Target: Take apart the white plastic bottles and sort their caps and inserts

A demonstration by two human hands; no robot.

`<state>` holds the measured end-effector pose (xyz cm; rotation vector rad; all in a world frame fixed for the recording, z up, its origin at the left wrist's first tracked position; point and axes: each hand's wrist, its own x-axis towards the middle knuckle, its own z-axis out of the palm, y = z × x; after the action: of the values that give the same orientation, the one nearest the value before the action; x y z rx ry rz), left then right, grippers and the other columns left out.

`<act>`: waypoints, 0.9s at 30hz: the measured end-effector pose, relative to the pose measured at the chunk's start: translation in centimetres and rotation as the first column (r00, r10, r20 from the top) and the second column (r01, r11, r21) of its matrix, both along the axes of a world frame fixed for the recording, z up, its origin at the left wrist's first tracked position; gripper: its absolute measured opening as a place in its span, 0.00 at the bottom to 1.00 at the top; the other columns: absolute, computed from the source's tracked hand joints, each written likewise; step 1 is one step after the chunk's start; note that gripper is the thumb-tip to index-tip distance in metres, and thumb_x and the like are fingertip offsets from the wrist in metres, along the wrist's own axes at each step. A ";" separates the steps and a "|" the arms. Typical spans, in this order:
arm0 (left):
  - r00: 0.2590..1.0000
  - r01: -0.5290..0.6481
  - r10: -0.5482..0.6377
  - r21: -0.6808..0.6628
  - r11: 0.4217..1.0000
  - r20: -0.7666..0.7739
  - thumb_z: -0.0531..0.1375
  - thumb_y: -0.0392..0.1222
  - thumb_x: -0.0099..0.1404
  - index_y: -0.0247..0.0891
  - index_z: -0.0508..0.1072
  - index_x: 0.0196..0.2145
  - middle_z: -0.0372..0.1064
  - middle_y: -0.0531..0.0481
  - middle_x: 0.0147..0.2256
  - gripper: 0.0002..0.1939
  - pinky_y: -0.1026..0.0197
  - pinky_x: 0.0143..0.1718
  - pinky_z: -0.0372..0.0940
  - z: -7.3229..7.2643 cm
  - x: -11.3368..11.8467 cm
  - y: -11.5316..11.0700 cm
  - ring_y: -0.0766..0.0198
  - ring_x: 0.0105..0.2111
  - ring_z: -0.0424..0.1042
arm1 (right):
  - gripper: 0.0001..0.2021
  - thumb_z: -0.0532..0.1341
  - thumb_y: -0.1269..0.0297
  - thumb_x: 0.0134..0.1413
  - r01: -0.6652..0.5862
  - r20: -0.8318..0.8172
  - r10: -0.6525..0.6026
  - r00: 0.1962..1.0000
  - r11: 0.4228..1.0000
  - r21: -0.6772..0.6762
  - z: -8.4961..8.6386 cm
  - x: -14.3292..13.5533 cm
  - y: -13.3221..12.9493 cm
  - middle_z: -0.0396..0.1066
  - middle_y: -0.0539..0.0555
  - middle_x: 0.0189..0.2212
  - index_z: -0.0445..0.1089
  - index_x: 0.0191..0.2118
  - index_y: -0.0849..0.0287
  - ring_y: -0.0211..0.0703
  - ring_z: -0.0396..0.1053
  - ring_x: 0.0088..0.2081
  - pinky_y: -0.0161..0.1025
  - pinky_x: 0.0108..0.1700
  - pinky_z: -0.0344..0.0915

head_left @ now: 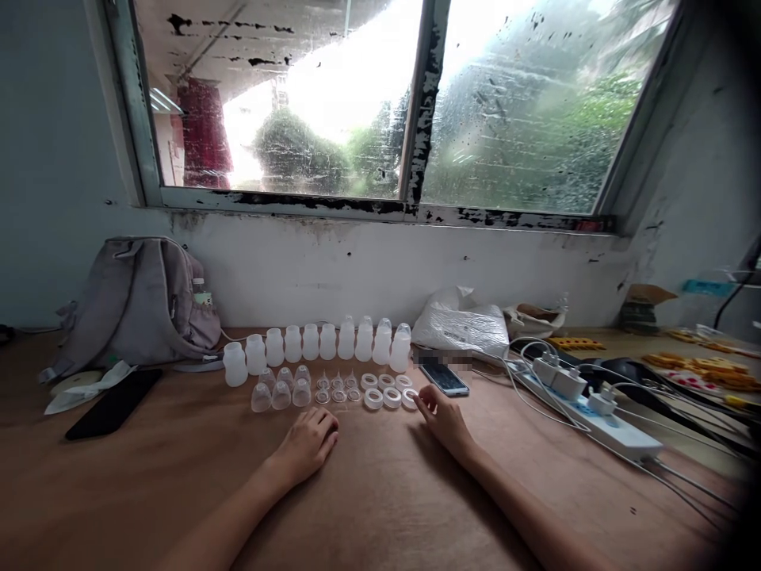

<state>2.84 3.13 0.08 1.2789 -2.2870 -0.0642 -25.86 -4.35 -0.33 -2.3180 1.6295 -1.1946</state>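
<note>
Bottles [292, 344] are standing upright on the bench [369, 507], eleven to twelve o'clock in the head view. Clear caps [282, 394] are sitting at eleven, teats [338, 393] beside them, white rings [373, 399] at twelve. The hands are lying apart: the left hand [306, 446] is resting at eleven, fingers curling, any grip hidden. At one, the right hand [443, 420] is reaching the nearest ring's edge; whether it's pinching, I can't tell! A glancing push could be sending that ring into its neighbours or the phone [444, 376]; a careless left-hand sweep could be toppling caps.
</note>
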 end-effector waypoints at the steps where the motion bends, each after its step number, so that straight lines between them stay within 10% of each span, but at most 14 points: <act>1: 1.000 0.001 -0.001 0.000 1.000 0.003 0.48 0.40 0.62 0.39 0.65 0.36 0.64 0.49 0.36 0.09 0.58 0.41 0.59 0.0 0.0 0.0 0.61 0.38 0.62 | 0.10 0.49 0.57 0.52 -0.018 -0.017 0.018 1.000 1.000 -0.015 0.3 0.4 0.0 0.66 0.52 0.24 0.60 0.31 0.58 0.39 0.63 0.24 0.35 0.27 0.59; 7: 1.000 0.002 -0.002 -0.013 1.000 0.009 0.48 0.39 0.62 0.38 0.65 0.36 0.64 0.48 0.36 0.09 0.58 0.41 0.59 -0.1 0.0 0.1 0.61 0.38 0.62 | 0.15 0.50 0.63 0.53 -0.190 -0.218 0.163 0.962 0.976 -0.106 5.0 6.4 -3.1 0.68 0.58 0.35 0.59 0.46 0.60 0.42 0.66 0.28 0.36 0.29 0.58; 13: 1.000 -0.008 0.008 -0.014 1.000 0.012 0.49 0.39 0.62 0.39 0.66 0.37 0.64 0.48 0.37 0.08 0.58 0.41 0.59 -0.2 0.0 0.0 0.61 0.38 0.62 | 0.25 0.54 0.67 0.50 -0.056 -0.243 0.048 0.969 0.998 -0.026 9.7 13.5 -9.9 0.69 0.60 0.33 0.51 0.56 0.59 0.49 0.67 0.33 0.39 0.32 0.58; 27: 0.998 -0.031 0.026 -0.080 0.996 -0.064 0.50 0.39 0.61 0.40 0.57 0.49 0.62 0.46 0.43 0.17 0.55 0.45 0.59 -0.1 0.0 -0.1 0.59 0.43 0.62 | 0.16 0.48 0.59 0.55 -0.012 0.034 0.022 0.999 0.961 -0.276 4.4 13.8 -7.1 0.65 0.58 0.38 0.55 0.47 0.61 0.46 0.65 0.37 0.39 0.35 0.60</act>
<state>2.84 3.08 -0.04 1.2503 -2.1954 -0.0021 -12.01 -11.41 4.06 -2.4417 1.5128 -1.5400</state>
